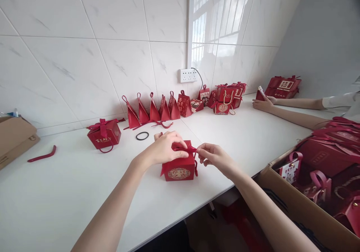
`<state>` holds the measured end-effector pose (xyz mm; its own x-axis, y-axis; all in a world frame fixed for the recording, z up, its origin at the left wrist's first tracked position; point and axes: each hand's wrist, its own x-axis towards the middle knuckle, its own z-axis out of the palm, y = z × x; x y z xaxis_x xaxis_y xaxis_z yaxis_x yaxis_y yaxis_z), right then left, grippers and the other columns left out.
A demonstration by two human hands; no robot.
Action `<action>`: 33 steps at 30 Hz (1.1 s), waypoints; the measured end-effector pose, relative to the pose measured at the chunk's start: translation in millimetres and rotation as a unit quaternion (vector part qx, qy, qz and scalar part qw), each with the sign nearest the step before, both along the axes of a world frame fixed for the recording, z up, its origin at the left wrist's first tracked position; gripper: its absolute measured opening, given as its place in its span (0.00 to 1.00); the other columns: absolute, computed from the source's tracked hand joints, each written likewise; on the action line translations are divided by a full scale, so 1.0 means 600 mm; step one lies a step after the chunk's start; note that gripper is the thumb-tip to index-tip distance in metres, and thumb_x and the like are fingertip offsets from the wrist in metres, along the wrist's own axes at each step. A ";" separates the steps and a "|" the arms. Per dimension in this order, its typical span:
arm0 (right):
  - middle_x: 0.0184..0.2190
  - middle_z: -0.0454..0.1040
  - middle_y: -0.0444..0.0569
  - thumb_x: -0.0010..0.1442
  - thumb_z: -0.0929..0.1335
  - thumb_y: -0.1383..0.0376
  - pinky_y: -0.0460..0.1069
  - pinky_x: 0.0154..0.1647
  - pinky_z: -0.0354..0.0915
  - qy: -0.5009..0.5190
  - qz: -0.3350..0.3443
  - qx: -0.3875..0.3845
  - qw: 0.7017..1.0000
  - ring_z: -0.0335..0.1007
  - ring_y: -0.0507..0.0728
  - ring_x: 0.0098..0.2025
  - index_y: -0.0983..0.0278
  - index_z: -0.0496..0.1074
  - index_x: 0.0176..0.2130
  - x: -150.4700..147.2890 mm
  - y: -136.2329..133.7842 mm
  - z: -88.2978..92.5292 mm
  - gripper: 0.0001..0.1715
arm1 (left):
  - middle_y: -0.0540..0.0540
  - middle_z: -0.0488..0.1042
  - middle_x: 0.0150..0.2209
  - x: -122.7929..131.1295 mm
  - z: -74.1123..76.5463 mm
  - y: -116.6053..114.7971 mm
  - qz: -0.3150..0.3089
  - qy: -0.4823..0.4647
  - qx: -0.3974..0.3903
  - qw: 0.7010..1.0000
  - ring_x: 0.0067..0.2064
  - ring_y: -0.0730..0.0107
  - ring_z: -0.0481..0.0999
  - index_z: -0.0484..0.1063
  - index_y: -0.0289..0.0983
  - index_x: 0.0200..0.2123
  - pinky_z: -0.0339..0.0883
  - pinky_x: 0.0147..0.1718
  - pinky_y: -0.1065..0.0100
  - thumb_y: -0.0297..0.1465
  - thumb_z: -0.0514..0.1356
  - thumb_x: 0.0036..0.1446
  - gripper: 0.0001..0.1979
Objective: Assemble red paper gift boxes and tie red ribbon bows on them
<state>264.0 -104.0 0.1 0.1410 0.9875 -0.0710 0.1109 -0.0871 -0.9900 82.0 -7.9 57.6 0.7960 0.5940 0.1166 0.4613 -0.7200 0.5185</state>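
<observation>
A red gift box (179,169) with a round gold emblem stands upright on the white table in front of me. My left hand (170,147) lies over its top, thumb and fingers closed on the red ribbon there. To the right of the lid, my right hand (212,154) pinches the end of the same ribbon (192,149) between thumb and fingertips. A twisted red cord (196,165) hangs down the box's right side. Part of the lid is hidden under my left hand.
Several red triangular boxes (155,111) line the wall, with a ribbon-tied box (104,135) to their left. A black ring (142,135) and a red strip (42,155) lie on the table. At right, a co-worker's hands (264,104) hold a red box; a carton (281,184) of gift boxes stands nearer.
</observation>
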 end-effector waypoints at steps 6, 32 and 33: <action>0.21 0.66 0.38 0.51 0.69 0.55 0.48 0.29 0.61 -0.001 -0.035 0.069 0.997 0.63 0.50 0.24 0.62 0.64 0.36 -0.008 -0.003 -0.004 0.17 | 0.47 0.74 0.36 -0.003 -0.020 0.002 0.043 -0.080 -0.096 0.991 0.35 0.64 0.72 0.72 0.40 0.30 0.65 0.33 0.65 0.43 0.57 0.54 0.13; 0.09 0.51 0.37 0.56 0.63 0.46 0.45 0.17 0.46 -0.129 -0.016 -0.020 0.991 0.47 0.46 0.13 0.61 0.53 0.16 -0.031 0.042 0.036 0.29 | 0.45 0.73 0.40 0.000 -0.025 -0.009 0.117 -0.112 -0.084 0.983 0.43 0.60 0.71 0.73 0.38 0.30 0.63 0.45 0.60 0.41 0.56 0.53 0.13; 0.09 0.51 0.37 0.57 0.63 0.47 0.45 0.17 0.46 -0.126 -0.005 -0.016 0.992 0.46 0.46 0.13 0.62 0.54 0.17 -0.033 0.044 0.035 0.28 | 0.45 0.74 0.41 -0.010 -0.021 -0.008 0.114 -0.128 -0.101 0.980 0.43 0.60 0.72 0.73 0.38 0.32 0.63 0.45 0.62 0.43 0.56 0.53 0.14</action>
<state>244.2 -77.5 21.0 0.1684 0.9836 -0.0639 0.3529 -0.1207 -0.9278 76.0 -12.9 44.8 0.6004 0.7841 0.1570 0.4334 -0.4841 0.7601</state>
